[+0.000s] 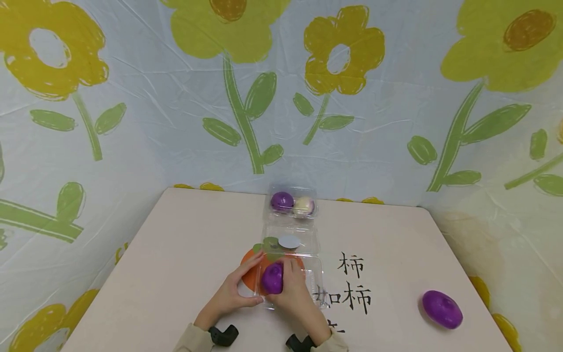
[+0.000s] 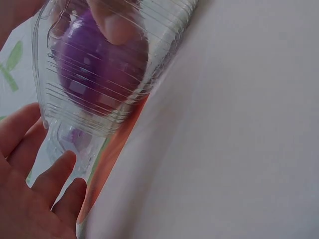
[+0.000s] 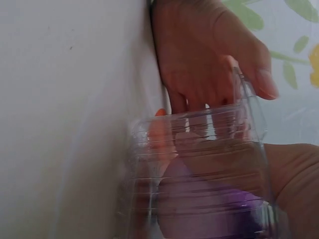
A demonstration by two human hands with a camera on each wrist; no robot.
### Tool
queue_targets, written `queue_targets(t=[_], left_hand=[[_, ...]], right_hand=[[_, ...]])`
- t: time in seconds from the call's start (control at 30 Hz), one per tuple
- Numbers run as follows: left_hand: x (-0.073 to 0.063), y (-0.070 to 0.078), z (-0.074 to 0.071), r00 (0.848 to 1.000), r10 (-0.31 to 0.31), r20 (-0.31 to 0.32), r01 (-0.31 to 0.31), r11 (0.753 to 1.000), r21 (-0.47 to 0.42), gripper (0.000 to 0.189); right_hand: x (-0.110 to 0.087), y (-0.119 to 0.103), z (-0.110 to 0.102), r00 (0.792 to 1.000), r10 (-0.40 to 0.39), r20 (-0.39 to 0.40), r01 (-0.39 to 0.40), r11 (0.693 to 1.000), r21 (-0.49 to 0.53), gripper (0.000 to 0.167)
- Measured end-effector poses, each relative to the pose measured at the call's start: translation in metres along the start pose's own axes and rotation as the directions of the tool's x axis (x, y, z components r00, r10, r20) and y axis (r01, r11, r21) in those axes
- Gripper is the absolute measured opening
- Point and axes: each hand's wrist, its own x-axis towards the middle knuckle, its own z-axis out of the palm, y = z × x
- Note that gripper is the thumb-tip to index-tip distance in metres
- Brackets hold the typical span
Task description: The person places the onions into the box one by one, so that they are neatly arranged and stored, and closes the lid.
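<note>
In the head view, an open clear plastic clamshell box (image 1: pixel 314 281) lies on the table, its lid (image 1: pixel 308 239) folded toward the back. My right hand (image 1: pixel 295 289) grips a smooth purple egg-shaped piece (image 1: pixel 272 278) inside the box's left half, fingers over its right side. Ribbed plastic covers that purple piece (image 2: pixel 99 64) in the left wrist view. My left hand (image 1: pixel 233 293) is at the box's left edge, thumb and fingers spread apart, fingertips right by the wall. Behind the plastic, the left hand (image 3: pixel 199 59) also appears in the right wrist view.
A second clear box (image 1: pixel 290 187) at the table's back edge holds a purple piece (image 1: pixel 281 201) and a pale one (image 1: pixel 304 206). Another purple oval (image 1: pixel 442 309) lies at the right. An orange persimmon print (image 1: pixel 249 278) and black characters (image 1: pixel 357 298) mark the table (image 1: pixel 184 234).
</note>
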Motion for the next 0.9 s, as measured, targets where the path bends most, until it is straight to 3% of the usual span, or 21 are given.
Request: queue_targets(t=[0.43,0.7,0.9], left_hand=[[0.001,-0.002,0.001,1.0,0.028,0.003,-0.028,1.0,0.01,0.088],[0.002,-0.001,0.0,0.999,0.05,-0.004,-0.05,0.999,-0.002,0.088],[0.001,-0.001,0.0,0.999,0.046,-0.01,-0.046,0.999,0.003,0.088]], right_hand=[[-0.001,0.001,-0.003,0.998,0.058,0.033,-0.059,0.998,0.012,0.088],[-0.001,0.009,-0.023,0.996,-0.003,0.091,-0.01,0.991,0.135,0.089],[-0.004,0.014,-0.035,0.991,-0.023,0.134,-0.003,0.982,0.191,0.077]])
